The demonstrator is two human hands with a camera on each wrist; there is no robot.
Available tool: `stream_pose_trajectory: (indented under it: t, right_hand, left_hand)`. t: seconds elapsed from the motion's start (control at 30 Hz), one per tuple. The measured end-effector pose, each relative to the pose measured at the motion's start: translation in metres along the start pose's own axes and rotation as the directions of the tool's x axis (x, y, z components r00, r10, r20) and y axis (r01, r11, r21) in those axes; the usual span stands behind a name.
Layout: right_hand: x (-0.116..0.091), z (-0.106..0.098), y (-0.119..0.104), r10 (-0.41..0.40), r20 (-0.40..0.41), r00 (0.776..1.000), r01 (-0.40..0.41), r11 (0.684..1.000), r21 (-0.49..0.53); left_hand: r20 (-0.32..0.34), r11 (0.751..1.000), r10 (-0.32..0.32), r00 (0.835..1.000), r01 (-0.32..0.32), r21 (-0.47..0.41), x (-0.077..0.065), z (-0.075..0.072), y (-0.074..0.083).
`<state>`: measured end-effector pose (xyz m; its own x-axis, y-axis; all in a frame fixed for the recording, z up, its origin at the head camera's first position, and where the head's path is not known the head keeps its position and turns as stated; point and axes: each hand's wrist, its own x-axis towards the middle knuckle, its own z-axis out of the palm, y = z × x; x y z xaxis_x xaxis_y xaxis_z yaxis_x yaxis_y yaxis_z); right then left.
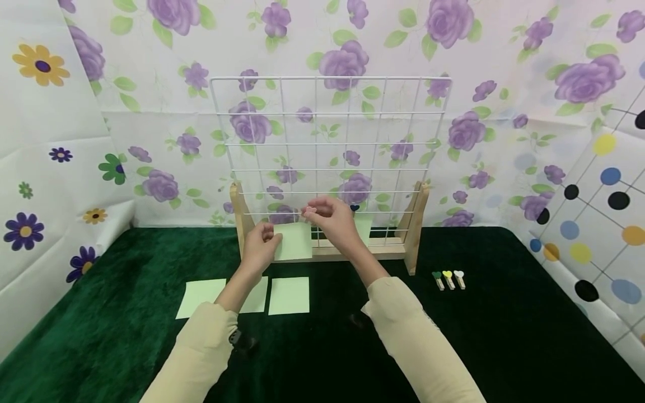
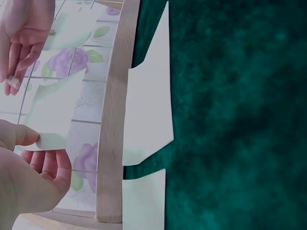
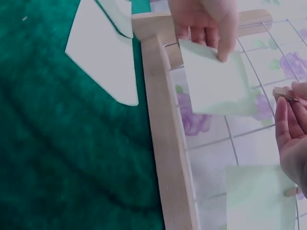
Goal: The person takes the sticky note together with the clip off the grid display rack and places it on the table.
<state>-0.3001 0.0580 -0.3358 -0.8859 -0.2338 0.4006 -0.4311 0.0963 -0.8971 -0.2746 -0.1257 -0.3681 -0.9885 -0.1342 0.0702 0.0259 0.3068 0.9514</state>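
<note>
My left hand (image 1: 259, 246) pinches the left edge of a pale green paper sheet (image 1: 293, 242) between thumb and fingers. That sheet is held up in front of the lower part of a white wire grid (image 1: 332, 144). Just above the sheet's upper right corner, my right hand (image 1: 335, 224) pinches a small wooden clothespin (image 3: 280, 91) with a pink heart on it. The clothespin stands apart from the sheet in the right wrist view. Behind my right wrist, a second green sheet (image 1: 363, 226) hangs on the grid from a clothespin with a dark heart (image 1: 355, 207).
The grid stands in a wooden base (image 1: 411, 246) with a rail along the front. Three more green sheets lie on the dark green cloth, one of them (image 1: 289, 295) nearest the middle. Heart-topped green (image 1: 437, 280), yellow (image 1: 448, 279) and white (image 1: 459, 279) clothespins lie at the right.
</note>
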Motion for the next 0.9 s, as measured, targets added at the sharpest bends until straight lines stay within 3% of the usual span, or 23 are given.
stream_pose_trajectory:
  t: [0.43, 0.67, 0.9]
  right_hand:
    - [-0.022, -0.028, 0.014, 0.024, 0.119, 0.993, -0.008, 0.991, -0.137]
    - [-0.033, -0.044, 0.017, 0.066, 0.118, 0.991, -0.04, 0.977, -0.207]
    - [-0.044, -0.062, 0.02, 0.099, 0.088, 0.991, -0.073, 0.963, -0.258]
  left_hand:
    - [0.065, 1.0, 0.005, 0.998, -0.003, -0.017, -0.015, -0.009, -0.002]
    - [0.096, 0.999, 0.022, 0.995, -0.024, 0.029, -0.018, -0.007, -0.004]
    - [0.164, 1.0, 0.013, 0.986, -0.014, 0.004, -0.023, -0.009, -0.007]
